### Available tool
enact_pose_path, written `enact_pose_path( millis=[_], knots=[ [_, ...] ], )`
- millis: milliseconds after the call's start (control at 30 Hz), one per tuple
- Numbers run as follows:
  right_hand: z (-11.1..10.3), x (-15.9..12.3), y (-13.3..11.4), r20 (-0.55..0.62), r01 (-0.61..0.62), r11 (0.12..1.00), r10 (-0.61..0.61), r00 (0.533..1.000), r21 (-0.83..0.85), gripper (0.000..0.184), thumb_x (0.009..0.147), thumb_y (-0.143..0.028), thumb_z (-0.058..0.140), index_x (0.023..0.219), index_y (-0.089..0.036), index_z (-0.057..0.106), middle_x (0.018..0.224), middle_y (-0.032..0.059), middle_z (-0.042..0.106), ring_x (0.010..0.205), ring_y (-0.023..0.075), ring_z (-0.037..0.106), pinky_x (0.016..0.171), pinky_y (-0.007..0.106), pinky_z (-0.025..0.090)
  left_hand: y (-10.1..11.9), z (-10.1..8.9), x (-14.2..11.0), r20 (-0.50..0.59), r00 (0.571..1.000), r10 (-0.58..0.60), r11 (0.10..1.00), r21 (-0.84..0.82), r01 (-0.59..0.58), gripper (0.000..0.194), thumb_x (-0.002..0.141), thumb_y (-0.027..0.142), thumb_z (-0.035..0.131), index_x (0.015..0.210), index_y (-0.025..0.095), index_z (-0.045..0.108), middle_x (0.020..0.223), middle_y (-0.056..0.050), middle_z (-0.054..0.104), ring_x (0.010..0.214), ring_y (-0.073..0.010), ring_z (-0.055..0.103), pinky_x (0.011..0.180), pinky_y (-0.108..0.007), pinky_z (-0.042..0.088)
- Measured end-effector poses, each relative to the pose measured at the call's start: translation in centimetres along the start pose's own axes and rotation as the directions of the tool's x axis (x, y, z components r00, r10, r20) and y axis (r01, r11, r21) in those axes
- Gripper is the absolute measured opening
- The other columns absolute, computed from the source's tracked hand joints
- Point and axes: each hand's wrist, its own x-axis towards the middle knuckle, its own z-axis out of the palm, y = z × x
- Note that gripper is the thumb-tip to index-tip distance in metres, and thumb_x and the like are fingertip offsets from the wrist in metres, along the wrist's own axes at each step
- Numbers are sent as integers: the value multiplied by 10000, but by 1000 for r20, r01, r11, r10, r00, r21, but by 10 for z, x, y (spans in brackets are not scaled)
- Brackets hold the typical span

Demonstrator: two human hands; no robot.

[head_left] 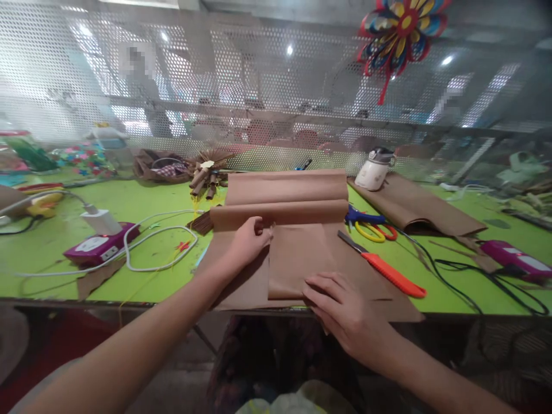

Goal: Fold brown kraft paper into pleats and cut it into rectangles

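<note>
A smaller folded piece of brown paper (297, 259) lies on larger brown sheets near the table's front edge. My left hand (250, 241) is closed at its upper left corner, fingers curled, pinching the paper there. On the lower edge of the same piece, my right hand (340, 305) is closed with bent fingers on top; its thumb is mostly hidden below. Behind the left hand, a partly rolled brown sheet (280, 213) spans the work area. Just right of the paper lie an orange-handled utility knife (392, 273) and scissors with yellow and red loops (373, 231).
On the green table (164, 198), a purple power strip (101, 244) with a white cable stands left. Another purple strip (517, 259) with black cords lies right. A white bottle (374, 169) rests on folded brown paper (422, 204). A perforated screen (259, 75) rises behind.
</note>
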Motion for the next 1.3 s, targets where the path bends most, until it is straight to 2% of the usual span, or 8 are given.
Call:
enact_pose_path(
  millis=[500, 667, 733, 800, 900, 1033, 1200, 1300],
  knots=[
    [-7, -16, -26, 48, 39, 996, -36, 998, -80, 329, 892, -130, 471, 1208, -163, 558, 1237, 111, 602, 1152, 276, 513, 995, 519, 396, 28, 9, -8, 191, 972, -136, 792, -569, 222, 542, 623, 250, 772, 1113, 169, 554, 626, 53, 521, 455, -45, 428, 437, -178, 303],
    [-32, -5, 4, -365, -282, 956, 294, 883, 85, 316, 873, -254, 548, 1184, -197, 555, 1226, 133, 574, 1153, 264, 522, 991, 473, 424, 41, 3, -11, 27, 999, -20, 801, -598, 32, 676, 560, 307, 815, 1164, 136, 566, 546, 97, 445, 511, -65, 461, 507, -193, 372],
    [-39, 9, 29, -470, -446, 862, 506, 723, 242, 416, 812, -396, 624, 1165, -185, 565, 1185, 139, 592, 1099, 290, 553, 932, 486, 462, 48, 0, -10, -35, 999, 35, 805, -591, -49, 670, 549, 324, 820, 1146, 121, 594, 545, 91, 467, 546, -75, 487, 551, -209, 408],
    [-43, 26, 51, -282, -528, 665, 724, 630, 528, 504, 780, -502, 626, 1176, -196, 569, 1123, 122, 637, 1009, 283, 609, 802, 436, 531, 51, -2, -9, -80, 994, 76, 803, -586, -108, 654, 543, 337, 823, 1123, 117, 618, 554, 76, 514, 577, -90, 517, 591, -227, 438],
    [-41, 48, 63, 109, -505, 307, 762, 638, 807, 438, 760, -529, 639, 1049, -200, 656, 1034, 95, 696, 916, 254, 660, 748, 370, 549, 50, -3, -7, -94, 992, 90, 782, -610, -128, 643, 545, 340, 824, 1114, 118, 624, 623, 35, 609, 633, -118, 567, 641, -257, 474],
    [-29, 67, 56, 179, -379, 99, 755, 631, 920, 357, 658, -440, 761, 871, -156, 722, 884, 90, 737, 756, 244, 682, 717, 384, 548, 45, -4, -9, -81, 996, 38, 741, -666, -83, 629, 559, 326, 827, 1116, 124, 616, 742, -7, 674, 709, -143, 613, 700, -272, 496],
    [-14, 87, 67, -142, -275, 388, 765, 628, 880, 353, 647, -429, 768, 878, -164, 739, 880, 61, 742, 750, 247, 671, 660, 361, 536, 43, -3, -17, 302, 953, 17, 571, -785, 239, 500, 731, 459, 704, 1109, 141, 628, 995, -117, 704, 838, -213, 665, 764, -330, 519],
    [-12, 98, 78, -162, -235, 382, 764, 625, 894, 379, 644, -430, 770, 918, -171, 736, 870, 57, 743, 746, 252, 673, 650, 368, 539, 37, -1, -19, 415, 909, -25, 604, -719, 345, 528, 742, 549, 657, 992, 84, 678, 905, -153, 719, 778, -237, 673, 676, -318, 521]
  ],
)
